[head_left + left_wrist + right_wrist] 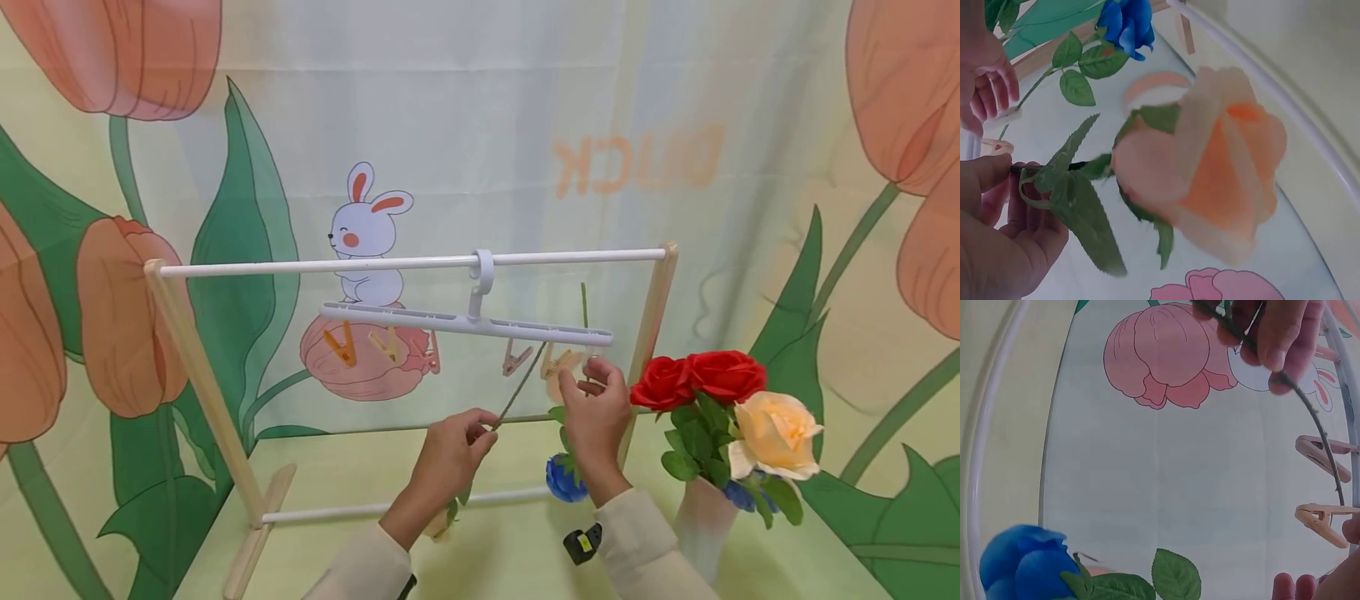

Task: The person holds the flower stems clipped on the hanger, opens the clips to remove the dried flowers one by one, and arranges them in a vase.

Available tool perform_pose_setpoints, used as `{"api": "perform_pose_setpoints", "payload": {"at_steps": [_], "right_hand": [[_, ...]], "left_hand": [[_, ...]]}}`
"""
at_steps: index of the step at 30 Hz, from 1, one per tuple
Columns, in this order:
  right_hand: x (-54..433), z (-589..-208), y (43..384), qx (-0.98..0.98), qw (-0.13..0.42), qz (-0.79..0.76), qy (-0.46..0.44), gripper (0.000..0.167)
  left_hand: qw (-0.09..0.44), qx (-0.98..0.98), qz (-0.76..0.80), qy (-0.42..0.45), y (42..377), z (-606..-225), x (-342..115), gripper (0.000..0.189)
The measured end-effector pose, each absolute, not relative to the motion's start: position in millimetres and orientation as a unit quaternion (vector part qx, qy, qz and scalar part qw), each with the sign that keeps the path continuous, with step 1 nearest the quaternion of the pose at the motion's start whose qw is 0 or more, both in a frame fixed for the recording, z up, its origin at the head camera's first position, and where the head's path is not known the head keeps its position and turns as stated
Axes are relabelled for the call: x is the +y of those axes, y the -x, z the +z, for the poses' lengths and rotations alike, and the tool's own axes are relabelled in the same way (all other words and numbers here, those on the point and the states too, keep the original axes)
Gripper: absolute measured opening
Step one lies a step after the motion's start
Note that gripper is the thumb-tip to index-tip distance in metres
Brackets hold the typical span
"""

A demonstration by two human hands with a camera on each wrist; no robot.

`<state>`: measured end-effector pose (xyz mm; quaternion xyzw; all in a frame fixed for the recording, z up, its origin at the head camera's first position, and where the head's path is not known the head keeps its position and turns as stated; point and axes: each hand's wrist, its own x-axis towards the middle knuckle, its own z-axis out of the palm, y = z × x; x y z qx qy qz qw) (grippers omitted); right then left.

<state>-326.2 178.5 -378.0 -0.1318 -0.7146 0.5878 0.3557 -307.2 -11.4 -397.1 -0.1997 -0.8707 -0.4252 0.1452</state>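
Observation:
My left hand (pixel 453 454) pinches the stem of an upside-down peach rose (pixel 1235 181). That stem (pixel 521 383) slants up to the right, its upper end beside a light orange clip (pixel 1319 519) under the hanger. My right hand (pixel 600 412) is at the right end of the white hanger (pixel 450 321), thumb close to that clip, with a gap between thumb and loosely bent fingers. A blue rose (pixel 566 479) hangs head down by the right hand, its stem rising past a whitish clip (pixel 1007 117). The hanger tilts down to the right.
A white rod (pixel 315 267) on wooden posts (pixel 206 383) carries the hanger. Several other clips, such as an orange clip (pixel 341 343), hang along it. At right stands a white vase (pixel 701 525) with red roses (pixel 723 375) and a peach rose. Behind is a printed curtain (pixel 465 108).

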Motion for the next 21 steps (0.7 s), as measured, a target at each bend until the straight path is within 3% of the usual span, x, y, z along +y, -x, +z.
{"api": "perform_pose_setpoints", "payload": {"at_steps": [11,17,21], "right_hand": [[182.9,-384.0,310.5,-0.727,0.412,0.544,0.076,0.039],[181.4,-384.2,304.1,-0.747,0.489,0.449,-0.041,0.029],[179.9,-385.2,301.9,-0.771,0.508,0.357,-0.138,0.025]], "left_hand": [[0.224,-0.888,-0.332,0.226,298.5,-389.8,-29.4,0.012],[0.267,-0.898,-0.257,0.237,295.6,-382.9,-26.8,0.01],[0.302,-0.895,-0.21,0.251,294.7,-377.2,-22.9,0.008]]}}
